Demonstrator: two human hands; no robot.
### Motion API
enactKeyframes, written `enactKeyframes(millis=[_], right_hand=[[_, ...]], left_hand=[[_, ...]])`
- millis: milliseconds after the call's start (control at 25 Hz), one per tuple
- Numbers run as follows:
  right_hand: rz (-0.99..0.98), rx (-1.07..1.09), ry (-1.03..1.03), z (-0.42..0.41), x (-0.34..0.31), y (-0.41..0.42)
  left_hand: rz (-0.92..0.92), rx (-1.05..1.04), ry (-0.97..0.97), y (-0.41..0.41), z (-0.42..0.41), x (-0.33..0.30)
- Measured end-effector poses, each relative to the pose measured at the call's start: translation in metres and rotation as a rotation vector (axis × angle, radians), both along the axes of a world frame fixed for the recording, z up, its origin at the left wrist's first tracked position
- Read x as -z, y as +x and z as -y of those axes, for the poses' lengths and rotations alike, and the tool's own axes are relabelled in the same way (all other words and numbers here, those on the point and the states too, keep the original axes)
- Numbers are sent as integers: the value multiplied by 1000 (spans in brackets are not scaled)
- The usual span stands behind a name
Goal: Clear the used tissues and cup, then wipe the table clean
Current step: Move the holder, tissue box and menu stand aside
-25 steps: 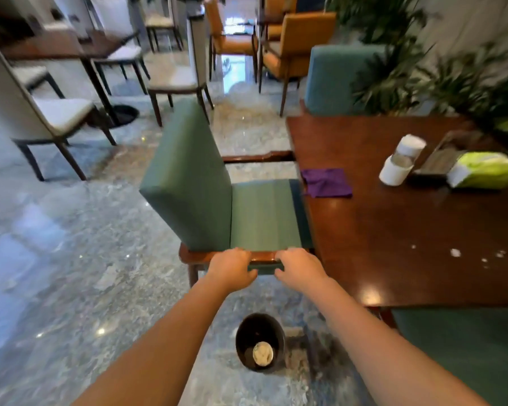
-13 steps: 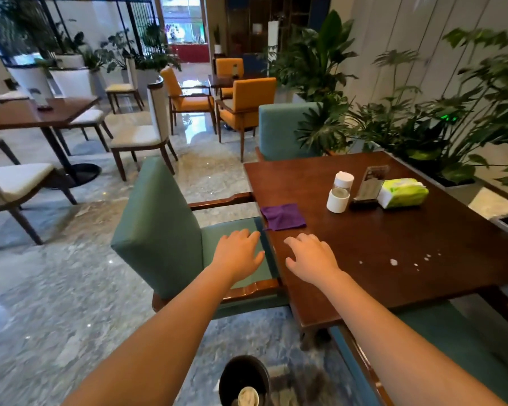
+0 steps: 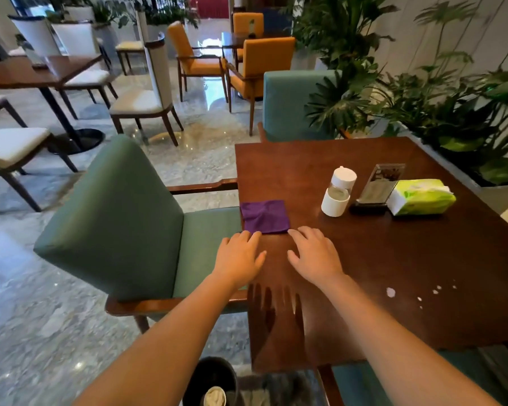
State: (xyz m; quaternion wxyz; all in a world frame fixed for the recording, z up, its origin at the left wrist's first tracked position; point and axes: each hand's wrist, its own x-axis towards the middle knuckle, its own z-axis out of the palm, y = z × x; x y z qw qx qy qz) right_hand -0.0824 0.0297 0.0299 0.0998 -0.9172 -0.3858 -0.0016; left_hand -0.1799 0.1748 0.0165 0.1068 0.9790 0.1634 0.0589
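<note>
Both hands moved forward, left hand (image 3: 241,257), right hand (image 3: 314,254), palms down, near purple cloth (image 3: 265,216)

Dark reddish-brown table (image 3: 364,259); purple cloth (image 3: 265,216) mid-frame; white specks (image 3: 390,292) lower right. Green chair (image 3: 115,221) left. Orange chairs (image 3: 261,65) top centre. Grey marbled floor (image 3: 27,332). Black bin (image 3: 208,382) bottom.

Green chair (image 3: 123,221) beside tissue pack (image 3: 421,197), dispenser (image 3: 338,192), sign holder (image 3: 377,186)

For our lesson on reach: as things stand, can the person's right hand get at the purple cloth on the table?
Probably yes. The right hand is open just short of the purple cloth, and only bare table lies between them; the left hand is off to the side.
</note>
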Motion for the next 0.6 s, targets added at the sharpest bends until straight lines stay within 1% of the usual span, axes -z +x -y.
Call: enactKeyframes(millis=[240, 440, 600], right_hand=[[-43, -36, -33, -19, 33, 72], [-140, -20, -76, -49, 55, 112], [-83, 36, -64, -60, 53, 151]], left_hand=[[-89, -40, -23, 60, -22, 34], [-128, -27, -74, 110, -49, 60], [-94, 32, -59, 160, -64, 58]])
